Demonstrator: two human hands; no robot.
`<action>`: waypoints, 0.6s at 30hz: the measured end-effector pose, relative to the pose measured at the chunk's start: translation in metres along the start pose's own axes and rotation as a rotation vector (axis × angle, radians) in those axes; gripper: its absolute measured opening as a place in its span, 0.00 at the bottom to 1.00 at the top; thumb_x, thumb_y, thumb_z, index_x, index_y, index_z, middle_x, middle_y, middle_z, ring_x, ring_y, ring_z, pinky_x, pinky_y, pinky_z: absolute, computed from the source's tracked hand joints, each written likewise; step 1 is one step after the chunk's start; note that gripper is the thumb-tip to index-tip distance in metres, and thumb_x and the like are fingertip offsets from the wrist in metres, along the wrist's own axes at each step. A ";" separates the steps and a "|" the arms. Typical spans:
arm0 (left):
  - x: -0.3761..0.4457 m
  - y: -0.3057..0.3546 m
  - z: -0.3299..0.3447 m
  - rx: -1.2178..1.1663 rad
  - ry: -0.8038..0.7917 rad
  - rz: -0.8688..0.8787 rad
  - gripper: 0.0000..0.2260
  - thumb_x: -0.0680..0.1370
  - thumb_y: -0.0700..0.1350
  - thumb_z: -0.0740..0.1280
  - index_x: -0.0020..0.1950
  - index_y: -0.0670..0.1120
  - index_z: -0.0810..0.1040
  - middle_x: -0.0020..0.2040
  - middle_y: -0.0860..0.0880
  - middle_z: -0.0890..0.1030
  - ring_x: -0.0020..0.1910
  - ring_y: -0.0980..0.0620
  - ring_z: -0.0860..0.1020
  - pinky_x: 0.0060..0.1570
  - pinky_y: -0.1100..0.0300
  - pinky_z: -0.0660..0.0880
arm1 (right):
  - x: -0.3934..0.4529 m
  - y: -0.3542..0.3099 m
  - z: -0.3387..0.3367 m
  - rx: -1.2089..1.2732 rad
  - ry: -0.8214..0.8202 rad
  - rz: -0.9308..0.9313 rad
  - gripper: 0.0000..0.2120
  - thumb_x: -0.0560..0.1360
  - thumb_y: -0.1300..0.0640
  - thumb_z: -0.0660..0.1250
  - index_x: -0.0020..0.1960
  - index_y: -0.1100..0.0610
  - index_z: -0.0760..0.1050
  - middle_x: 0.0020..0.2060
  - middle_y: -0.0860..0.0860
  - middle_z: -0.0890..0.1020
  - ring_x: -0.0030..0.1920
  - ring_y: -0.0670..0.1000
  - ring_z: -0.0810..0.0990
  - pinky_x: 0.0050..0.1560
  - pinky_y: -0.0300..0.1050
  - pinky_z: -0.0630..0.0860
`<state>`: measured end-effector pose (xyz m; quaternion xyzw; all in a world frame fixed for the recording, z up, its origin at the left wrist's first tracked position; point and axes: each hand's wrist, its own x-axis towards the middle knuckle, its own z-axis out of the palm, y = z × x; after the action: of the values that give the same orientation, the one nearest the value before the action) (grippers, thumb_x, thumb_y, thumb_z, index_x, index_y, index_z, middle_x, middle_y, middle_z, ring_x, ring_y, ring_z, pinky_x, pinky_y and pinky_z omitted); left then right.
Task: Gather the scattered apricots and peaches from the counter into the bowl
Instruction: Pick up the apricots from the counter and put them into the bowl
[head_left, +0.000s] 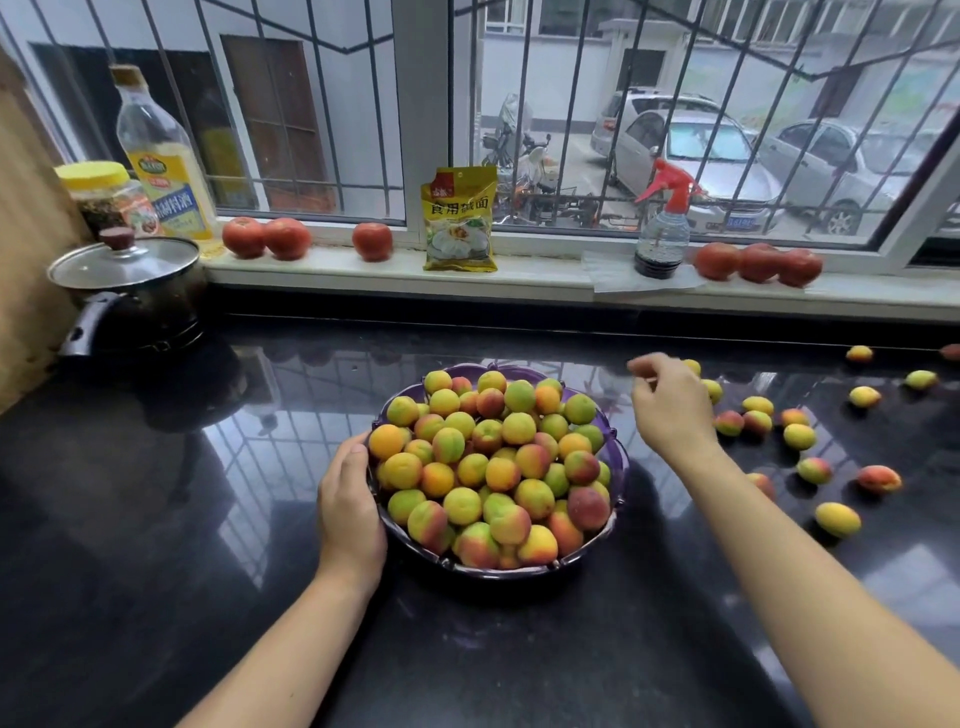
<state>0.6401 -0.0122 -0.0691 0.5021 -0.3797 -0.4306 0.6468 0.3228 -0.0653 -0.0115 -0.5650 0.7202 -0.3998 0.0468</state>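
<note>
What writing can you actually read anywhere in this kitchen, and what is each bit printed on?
"食用碱面": large characters on the yellow packet standing on the windowsill.
Oil bottle label, left on the sill: a logo and blue characters, too blurred to read.
Yellow-lidded jar: label unreadable.
Blue plate of the parked car outside: too small to read.

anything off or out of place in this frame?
Yes: loose apricots and peaches lie scattered over the glossy black counter right of the heaped purple plastic bowl. One orange fruit sits at the bowl's left rim beside the left hand. No spill or damage shows.
</note>
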 end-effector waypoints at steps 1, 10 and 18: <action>0.001 -0.001 0.000 -0.005 0.003 -0.001 0.15 0.82 0.51 0.58 0.52 0.50 0.84 0.49 0.52 0.87 0.53 0.51 0.83 0.58 0.48 0.79 | -0.001 0.016 0.004 -0.075 -0.014 0.025 0.12 0.78 0.66 0.63 0.59 0.61 0.80 0.55 0.58 0.80 0.56 0.58 0.78 0.54 0.45 0.72; 0.002 -0.004 -0.001 -0.020 0.006 0.004 0.16 0.79 0.54 0.59 0.51 0.51 0.85 0.52 0.47 0.87 0.57 0.45 0.83 0.58 0.48 0.79 | 0.016 0.063 0.021 -0.593 -0.070 -0.129 0.14 0.72 0.63 0.68 0.58 0.60 0.80 0.58 0.62 0.77 0.58 0.65 0.72 0.58 0.58 0.70; 0.003 -0.004 0.000 -0.004 0.014 0.025 0.16 0.80 0.52 0.58 0.51 0.50 0.85 0.52 0.49 0.87 0.55 0.49 0.83 0.61 0.46 0.78 | 0.087 0.071 0.012 -0.950 -0.291 0.111 0.17 0.78 0.56 0.60 0.66 0.57 0.68 0.66 0.63 0.71 0.65 0.67 0.70 0.71 0.60 0.60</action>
<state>0.6403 -0.0152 -0.0727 0.4988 -0.3805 -0.4199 0.6558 0.2426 -0.1426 -0.0309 -0.5345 0.8378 0.0587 -0.0945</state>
